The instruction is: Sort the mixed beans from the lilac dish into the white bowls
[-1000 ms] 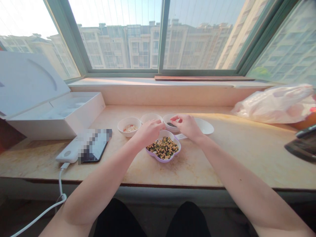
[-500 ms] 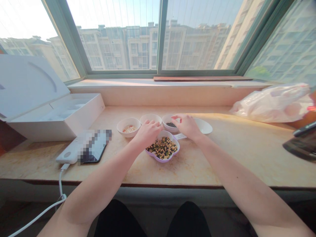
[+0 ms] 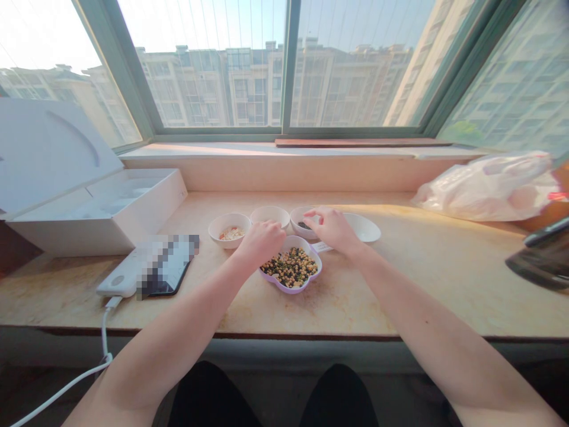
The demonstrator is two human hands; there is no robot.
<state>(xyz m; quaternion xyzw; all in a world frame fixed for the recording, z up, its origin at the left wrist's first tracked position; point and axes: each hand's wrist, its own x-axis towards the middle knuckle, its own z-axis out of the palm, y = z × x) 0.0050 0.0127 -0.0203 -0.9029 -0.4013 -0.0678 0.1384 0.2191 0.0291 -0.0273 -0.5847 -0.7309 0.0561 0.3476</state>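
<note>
A purple-rimmed bowl (image 3: 293, 290) shaped with lobes holds mixed yellow, black and green beans. Over its left back edge is my left hand (image 3: 263, 240), fingers curled down and pressed together; whatever they may hold is hidden. My right hand (image 3: 334, 230) hovers at the right rim of a small white bowl (image 3: 297, 214) with dark beans in it. Its thumb and forefinger are a little apart, and I see nothing between them. Behind my left hand stands another white bowl (image 3: 269, 212), partly covered. To the left, a white bowl (image 3: 213, 230) contains pale, flat pieces.
A white oval dish (image 3: 367, 226) lies right of my right hand. On the left are an open white box (image 3: 146, 204), a phone (image 3: 171, 284) and a white power bank with a cable (image 3: 118, 281). A plastic bag (image 3: 489, 187) and a dark, glossy vessel (image 3: 542, 264) are on the right.
My left hand has drawn slightly left and toward me over the purple-rimmed bowl. My right hand stays by the dark beans, its fingers only slightly shifted.
</note>
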